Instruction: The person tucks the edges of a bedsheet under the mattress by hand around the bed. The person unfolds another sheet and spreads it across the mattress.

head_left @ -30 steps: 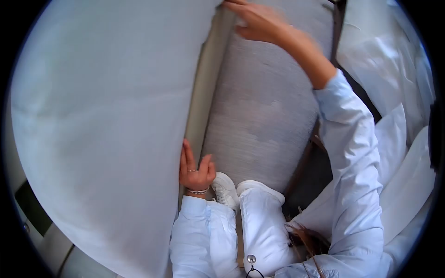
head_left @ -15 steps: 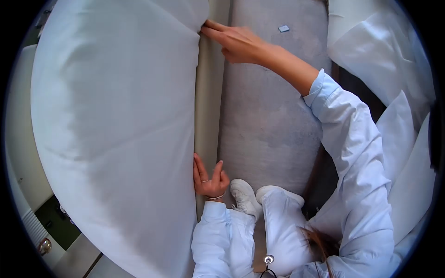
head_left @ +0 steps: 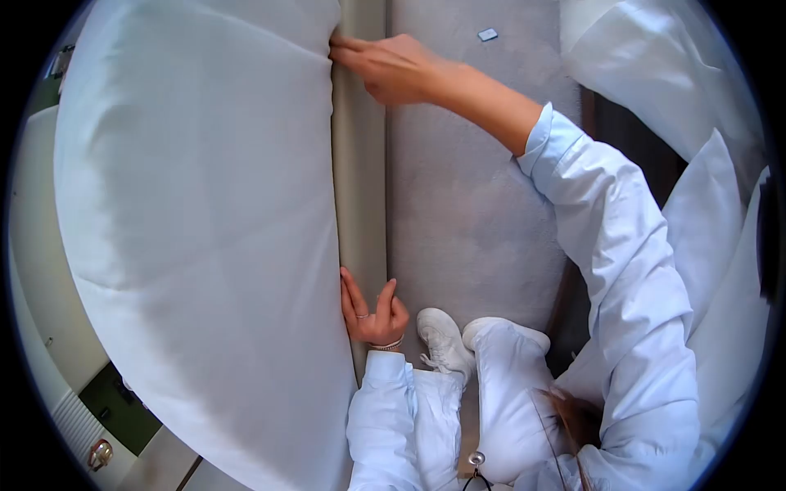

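At left, a broad white fabric sheet (head_left: 205, 204) borders a smooth beige rail (head_left: 360, 180). The right hand (head_left: 393, 69), fingers narrow, pinch unclear, meets its edge farther off; the left hand (head_left: 375, 321) touches nearer, fingers spread. Uneven pulling could pucker it.

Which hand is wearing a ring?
The left hand, the lower one in the picture, at the white cloth's edge: a ring shows on one finger. On the right hand, farther up that edge, no ring can be seen.

Two hands (head_left: 377, 323) (head_left: 399, 70), two sleeves (head_left: 381, 417) (head_left: 626, 245), two shoes (head_left: 442, 340) (head_left: 534, 336) (one pair)
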{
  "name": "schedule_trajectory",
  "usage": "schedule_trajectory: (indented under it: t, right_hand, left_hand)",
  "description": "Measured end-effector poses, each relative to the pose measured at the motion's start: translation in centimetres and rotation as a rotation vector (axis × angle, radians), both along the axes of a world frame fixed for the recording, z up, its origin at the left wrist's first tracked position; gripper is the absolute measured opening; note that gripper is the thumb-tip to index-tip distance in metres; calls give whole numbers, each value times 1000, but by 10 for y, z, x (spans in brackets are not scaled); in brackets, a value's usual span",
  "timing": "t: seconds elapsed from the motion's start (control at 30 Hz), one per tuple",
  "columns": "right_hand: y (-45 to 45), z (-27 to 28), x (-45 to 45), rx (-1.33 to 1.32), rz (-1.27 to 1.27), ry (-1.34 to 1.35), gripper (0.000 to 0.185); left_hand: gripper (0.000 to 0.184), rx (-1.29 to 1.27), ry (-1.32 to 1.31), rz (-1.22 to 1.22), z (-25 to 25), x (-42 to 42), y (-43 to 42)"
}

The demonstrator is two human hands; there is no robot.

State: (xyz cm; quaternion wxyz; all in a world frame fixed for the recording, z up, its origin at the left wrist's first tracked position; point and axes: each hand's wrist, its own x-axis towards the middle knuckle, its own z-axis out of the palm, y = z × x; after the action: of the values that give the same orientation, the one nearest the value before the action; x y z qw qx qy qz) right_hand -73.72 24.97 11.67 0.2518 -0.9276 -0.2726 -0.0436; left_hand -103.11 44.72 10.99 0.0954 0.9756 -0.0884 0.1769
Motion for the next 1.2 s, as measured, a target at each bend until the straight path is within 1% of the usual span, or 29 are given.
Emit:
schedule_trajectory:
  t: [0.03, 0.1, 0.2, 0.23, 0.33, 0.4, 0.43, 0.47, 0.5, 0.53, 0.57, 0.6, 0.63, 0.7, 0.73, 0.8, 0.83, 0.87, 0.9, 0.93, 0.97, 1.03, 1.1, 1.17, 1.2]
  right_hand:
    - [4, 1, 4, 3, 1, 1, 57]
    - [10, 4, 13, -71, -8, 113, 54]
    - [16, 2, 13, -45, -64, 175, 52]
    - [16, 3, 14, -40, -61, 163, 52]
    - [22, -4, 8, -61, -157, 179, 59]
    - [28, -11, 10, -101, -235, 78, 47]
    - [33, -11, 14, -237, -255, 153, 41]
    - [41, -5, 18, -373, -273, 209, 37]
    - [42, -6, 12, -357, -263, 183, 30]
    - [38, -27, 11, -278, -260, 101, 28]
    - [44, 2, -19, -97, -322, 80, 37]
    - [47, 33, -46, -15, -349, 215, 52]
    - [45, 10, -53, 105, -317, 71, 67]
    - [51, 48, -93, 371, -436, 387, 63]
    - [57, 71, -109, 533, -499, 373, 59]
    - [64, 116, -127, 694, -478, 282, 51]
    - [69, 141, -137, 823, -507, 131, 47]
    - [77, 158, -138, 958, -531, -22, 44]
    - [90, 191, -139, 994, -501, -12, 44]
    - [107, 231, -145, 979, -423, -106, 42]
    - [116, 260, -155, 969, -348, -207, 41]
    - [156, 324, -192, 953, -24, -290, 36]
    - [211, 364, -232, 771, 305, -263, 33]
    - [253, 364, -274, 499, 478, -236, 35]
    - [265, 349, -286, 342, 475, -260, 37]
  left_hand:
    - [25, -11, -9, 1, -1, 1, -1]
    - [25, -16, -28, -8, -4, 8, 0]
    - [24, -31, -17, -18, 1, 4, -2]
    - [21, -36, -5, 0, 0, 5, -2]
    - [17, -40, 8, 16, -1, 2, 3]
    - [14, -82, 27, 0, -3, 1, 5]
    - [14, -78, -3, 32, 0, -2, 7]
    - [15, -142, 86, 15, 7, -2, 10]
    - [16, -206, 183, 8, 18, -5, 10]
    - [16, -204, 147, 77, 33, -10, 7]
    - [18, -255, 245, 77, 54, -14, 4]
    - [20, -319, 334, 69, 73, -15, -1]
    - [23, -437, 404, 58, 85, -19, 2]
    - [21, -630, 830, -11, 125, -35, 10]
    - [21, -634, 786, 16, 153, -46, 15]
    - [26, -259, 312, -185, 229, -93, 20]
    - [26, -226, 302, -162, 269, -116, 25]
    - [29, -207, 175, -156, 292, -133, 30]
    - [32, -189, 52, -150, 321, -143, 39]
    - [32, -204, 13, -81, 349, -154, 56]
    - [33, -215, -33, -16, 364, -169, 67]
    - [35, -159, -74, 275, 392, -203, 101]
    - [43, -39, -87, 573, 406, -231, 155]
    - [51, 56, -65, 852, 375, -257, 191]
    - [52, 57, 19, 942, 339, -274, 208]
